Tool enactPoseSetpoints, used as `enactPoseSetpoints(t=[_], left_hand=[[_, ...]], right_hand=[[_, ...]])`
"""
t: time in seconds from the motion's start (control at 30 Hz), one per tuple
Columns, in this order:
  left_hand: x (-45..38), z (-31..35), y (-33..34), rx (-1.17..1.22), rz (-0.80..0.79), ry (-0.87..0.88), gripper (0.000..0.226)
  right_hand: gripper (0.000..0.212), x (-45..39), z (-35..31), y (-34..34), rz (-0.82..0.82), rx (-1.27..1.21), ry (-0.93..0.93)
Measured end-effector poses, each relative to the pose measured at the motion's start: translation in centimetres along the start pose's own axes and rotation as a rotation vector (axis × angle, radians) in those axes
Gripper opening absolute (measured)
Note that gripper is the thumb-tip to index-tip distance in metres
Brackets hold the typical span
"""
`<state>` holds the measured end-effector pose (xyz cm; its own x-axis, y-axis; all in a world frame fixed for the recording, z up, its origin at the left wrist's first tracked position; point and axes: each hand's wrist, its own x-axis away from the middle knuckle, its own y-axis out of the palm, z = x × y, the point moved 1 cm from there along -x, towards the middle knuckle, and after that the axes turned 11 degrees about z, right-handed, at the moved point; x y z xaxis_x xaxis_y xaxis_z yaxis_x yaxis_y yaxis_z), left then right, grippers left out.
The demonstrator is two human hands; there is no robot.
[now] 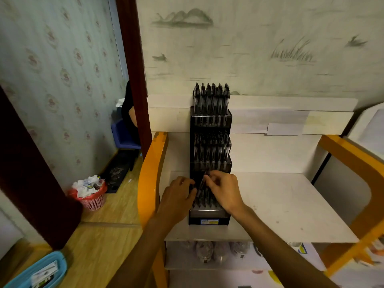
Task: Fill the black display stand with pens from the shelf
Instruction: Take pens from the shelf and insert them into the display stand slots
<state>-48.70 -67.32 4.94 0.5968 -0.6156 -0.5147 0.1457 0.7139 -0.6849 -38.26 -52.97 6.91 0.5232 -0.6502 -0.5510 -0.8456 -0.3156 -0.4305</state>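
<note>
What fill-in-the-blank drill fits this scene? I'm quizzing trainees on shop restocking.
1. The black stand has ___ tiers of pens.
2. The right hand pinches a pen over the ___ tier.
3. The stand sits on a white shelf with ___ side rails.
4. The pink bin stands on the floor to the stand's ___.

Missing words: three; lowest; orange; left

- The black display stand [211, 121] stands upright on the white shelf, its back against the far wall, with three tiers stepping down toward the near side.
- Dark pens [211, 100] stand upright, packed close, in the far top tier; more fill the middle tier [212, 148].
- In the near bottom tier a few pens [204, 199] stand in a row, and one pen [202, 181] leans tilted above them.
</note>
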Motion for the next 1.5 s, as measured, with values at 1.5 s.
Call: enactPoseSetpoints(t=[1.5], left_hand=[[-2.3, 12.6, 3.4, 0.054, -0.056, 0.188, 0.031]], right_hand=[[0.033, 2.8, 4.0, -13.2, -0.137, 0.523, 0.059]])
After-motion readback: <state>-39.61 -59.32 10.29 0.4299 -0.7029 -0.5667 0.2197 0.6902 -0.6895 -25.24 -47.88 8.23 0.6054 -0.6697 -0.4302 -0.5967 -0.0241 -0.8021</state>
